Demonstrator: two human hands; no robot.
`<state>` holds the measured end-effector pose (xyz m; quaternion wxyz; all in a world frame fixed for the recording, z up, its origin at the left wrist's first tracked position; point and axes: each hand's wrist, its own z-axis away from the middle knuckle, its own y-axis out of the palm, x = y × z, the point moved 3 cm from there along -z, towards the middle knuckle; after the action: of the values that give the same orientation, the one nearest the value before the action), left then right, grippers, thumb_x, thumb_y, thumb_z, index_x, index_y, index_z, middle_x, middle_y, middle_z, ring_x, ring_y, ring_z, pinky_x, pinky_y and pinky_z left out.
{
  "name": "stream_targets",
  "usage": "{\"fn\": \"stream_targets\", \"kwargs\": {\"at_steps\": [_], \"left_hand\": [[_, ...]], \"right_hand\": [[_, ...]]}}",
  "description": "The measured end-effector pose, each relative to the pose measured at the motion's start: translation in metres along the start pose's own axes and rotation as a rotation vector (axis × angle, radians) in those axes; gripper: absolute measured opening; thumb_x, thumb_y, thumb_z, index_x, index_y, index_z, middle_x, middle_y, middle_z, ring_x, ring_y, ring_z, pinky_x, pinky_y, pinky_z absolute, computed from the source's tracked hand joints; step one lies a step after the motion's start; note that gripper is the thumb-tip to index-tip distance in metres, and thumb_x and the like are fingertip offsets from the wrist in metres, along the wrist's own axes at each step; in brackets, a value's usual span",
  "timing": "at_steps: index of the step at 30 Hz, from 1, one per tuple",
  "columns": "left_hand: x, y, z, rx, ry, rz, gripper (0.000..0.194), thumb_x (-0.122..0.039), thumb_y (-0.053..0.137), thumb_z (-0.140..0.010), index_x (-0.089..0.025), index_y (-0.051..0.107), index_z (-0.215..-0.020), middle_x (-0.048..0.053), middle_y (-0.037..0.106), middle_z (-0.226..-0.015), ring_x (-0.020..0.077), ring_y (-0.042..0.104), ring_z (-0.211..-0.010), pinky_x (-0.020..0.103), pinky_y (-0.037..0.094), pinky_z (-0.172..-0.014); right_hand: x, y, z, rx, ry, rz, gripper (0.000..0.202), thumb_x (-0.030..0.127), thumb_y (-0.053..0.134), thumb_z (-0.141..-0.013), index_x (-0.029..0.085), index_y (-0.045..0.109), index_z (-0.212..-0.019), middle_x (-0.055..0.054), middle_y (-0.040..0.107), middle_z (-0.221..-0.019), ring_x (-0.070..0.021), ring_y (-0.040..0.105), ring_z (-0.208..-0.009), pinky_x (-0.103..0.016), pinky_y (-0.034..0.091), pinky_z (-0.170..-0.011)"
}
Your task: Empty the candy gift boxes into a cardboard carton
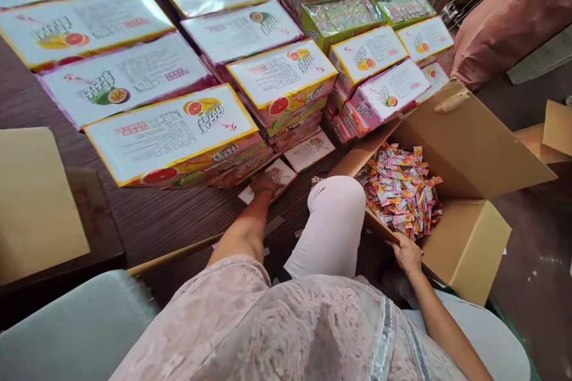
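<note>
My left hand (264, 183) reaches down to the foot of the stacks and grips a small white-topped box (282, 171) across its middle. Shade blurs its fingertips. Another white-topped box (309, 150) lies just beyond. My right hand (407, 253) is closed on the near rim of an open cardboard carton (473, 149), its fingers partly hidden behind the wall. Inside the carton is a heap of small pink and orange wrapped sticks (404, 187). The carton stands tilted to the right of my raised knee (337, 214).
Stacked fruit-printed boxes (179, 131) cover much of the dark tabletop (134, 220). Farther back are clear-topped boxes (342, 15) filled with wrapped pieces. Another cardboard carton (40, 202) stands at left, above a grey padded surface (80, 327). A pink sack (504, 18) is at upper right.
</note>
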<state>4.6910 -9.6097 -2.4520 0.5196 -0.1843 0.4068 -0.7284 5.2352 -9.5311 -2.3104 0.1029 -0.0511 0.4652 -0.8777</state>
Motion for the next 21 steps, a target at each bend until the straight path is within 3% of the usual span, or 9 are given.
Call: {"fn": "stream_targets", "kwargs": {"at_steps": [3,6,10,13,15,18,21], "left_hand": [[0.023,0.013,-0.019,0.076,0.032,-0.138,0.113,-0.057,0.101,-0.069,-0.001,0.043,-0.149,0.037,0.052,-0.155,0.0489,0.048,-0.147,0.053,0.047,-0.115],[0.038,0.022,-0.024,0.079,0.071,-0.137,0.119,-0.06,0.099,-0.072,-0.004,0.033,-0.153,0.034,0.052,-0.156,0.046,0.049,-0.145,0.055,0.043,-0.118],[0.039,0.045,-0.005,0.134,0.107,-0.184,0.135,-0.071,0.094,-0.071,-0.003,0.024,-0.164,0.04,0.045,-0.159,0.0542,0.048,-0.146,0.066,0.036,-0.121],[0.031,0.064,0.016,0.18,-0.002,-0.167,0.152,-0.073,0.092,-0.069,-0.007,0.007,-0.175,0.045,0.036,-0.163,0.0578,0.044,-0.15,0.069,0.032,-0.121],[0.024,0.071,0.027,0.165,-0.085,-0.13,0.153,-0.068,0.092,-0.07,-0.013,0.0,-0.178,0.043,0.035,-0.164,0.0569,0.043,-0.151,0.068,0.032,-0.121],[0.014,0.069,0.037,0.126,-0.121,-0.079,0.146,-0.061,0.091,-0.071,-0.018,0.003,-0.18,0.04,0.041,-0.162,0.0557,0.045,-0.149,0.066,0.036,-0.117],[0.012,0.054,0.046,0.092,-0.121,-0.005,0.136,-0.06,0.088,-0.072,-0.02,0.015,-0.179,0.037,0.048,-0.158,0.0544,0.049,-0.147,0.064,0.04,-0.115]], "right_hand": [[-0.011,0.008,-0.001,-0.041,-0.01,-0.05,0.041,0.042,0.062,-0.104,0.026,0.077,-0.137,-0.007,0.079,-0.132,-0.0306,0.077,-0.117,-0.037,0.058,-0.093],[-0.02,0.012,-0.002,-0.078,-0.031,-0.101,0.043,0.045,0.061,-0.1,0.026,0.079,-0.133,-0.007,0.079,-0.131,-0.0315,0.077,-0.116,-0.039,0.06,-0.091],[-0.026,0.014,-0.004,-0.1,-0.063,-0.155,0.046,0.05,0.06,-0.096,0.026,0.081,-0.13,-0.007,0.08,-0.129,-0.0325,0.077,-0.115,-0.042,0.061,-0.092],[-0.025,0.012,-0.005,-0.095,-0.061,-0.153,0.046,0.05,0.061,-0.096,0.026,0.081,-0.13,-0.007,0.079,-0.131,-0.0318,0.077,-0.116,-0.041,0.061,-0.094],[-0.023,0.01,-0.006,-0.072,-0.057,-0.133,0.044,0.047,0.061,-0.097,0.027,0.08,-0.131,-0.006,0.079,-0.133,-0.031,0.076,-0.118,-0.04,0.06,-0.094],[-0.016,0.006,-0.005,-0.037,-0.036,-0.081,0.041,0.044,0.061,-0.101,0.027,0.078,-0.135,-0.005,0.078,-0.136,-0.0306,0.075,-0.12,-0.039,0.059,-0.095],[-0.009,0.002,-0.005,-0.01,-0.017,-0.016,0.039,0.042,0.06,-0.105,0.03,0.076,-0.138,-0.004,0.077,-0.137,-0.0295,0.075,-0.12,-0.037,0.057,-0.093]]}}
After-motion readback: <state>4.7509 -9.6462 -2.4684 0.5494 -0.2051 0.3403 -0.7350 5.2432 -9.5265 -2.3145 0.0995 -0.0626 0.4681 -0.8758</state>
